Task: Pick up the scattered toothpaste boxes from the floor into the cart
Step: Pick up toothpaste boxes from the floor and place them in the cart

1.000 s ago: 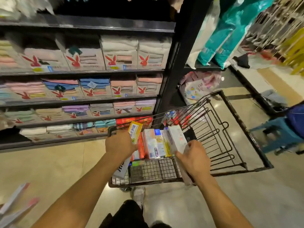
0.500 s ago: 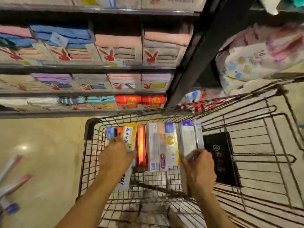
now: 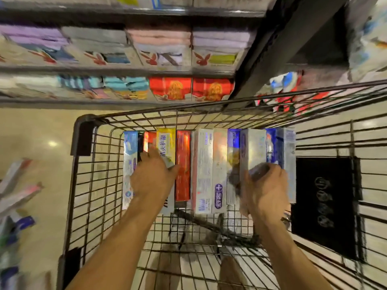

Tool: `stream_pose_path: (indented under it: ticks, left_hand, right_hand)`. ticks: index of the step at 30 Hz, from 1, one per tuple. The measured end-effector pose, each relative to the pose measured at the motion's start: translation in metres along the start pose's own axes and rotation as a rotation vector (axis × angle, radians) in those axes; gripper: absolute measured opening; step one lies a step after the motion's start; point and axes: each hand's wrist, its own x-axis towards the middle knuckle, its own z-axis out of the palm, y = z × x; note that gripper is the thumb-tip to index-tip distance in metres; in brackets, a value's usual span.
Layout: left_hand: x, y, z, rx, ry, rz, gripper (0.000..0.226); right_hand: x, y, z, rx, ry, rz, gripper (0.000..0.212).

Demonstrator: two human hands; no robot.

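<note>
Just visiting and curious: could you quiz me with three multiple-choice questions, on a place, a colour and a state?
1. Where is the black pad? A in the cart, right of the boxes; B on the floor; C on a shelf.
2. What colour is the box between the two red boxes? A green; B yellow; C black.
3. What is the right hand doing? A hanging open; B gripping a pale box; C resting on the rim.
Answers: A, it lies on the cart's bottom; B, the yellow box stands between them; B, its fingers curl round that box.
</note>
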Motion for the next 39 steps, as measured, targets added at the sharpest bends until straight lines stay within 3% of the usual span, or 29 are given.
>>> stream_pose_path:
  ticks: [5,11,16,22,25,33,39]
  left_hand:
    - [-0.005,0.001,0.000,0.036,0.007,0.009,0.087]
    - [-0.022,0.028,-0.046,0.168,0.073,0.176,0.054]
    - [-0.071,0.077,-0.131,0.283,0.134,0.371,0.036]
    - [-0.152,0.117,-0.238,0.361,0.205,0.654,0.035]
    - [-0.190,0.148,-0.288,0.407,0.259,0.784,0.035]
    - [-0.327,0.281,-0.405,0.503,0.436,1.172,0.046]
    - [-0.492,0.381,-0.421,0.439,0.385,1.477,0.041]
  right_hand:
    - [0.011,-0.005,-0.008,0.000,0.044,-0.064,0.054]
    - [0.011,-0.020,-0.057,-0.113,0.045,-0.213,0.044]
    - [-0.002,-0.053,-0.147,-0.150,0.094,-0.322,0.040]
    - [-0.038,-0.088,-0.274,-0.193,0.034,-0.446,0.034]
    - [-0.062,-0.097,-0.342,-0.187,0.119,-0.470,0.034]
    - [-0.124,-0.027,-0.547,-0.163,0.278,-0.218,0.052]
    - [-0.188,0.100,-0.688,-0.178,0.449,0.008,0.051]
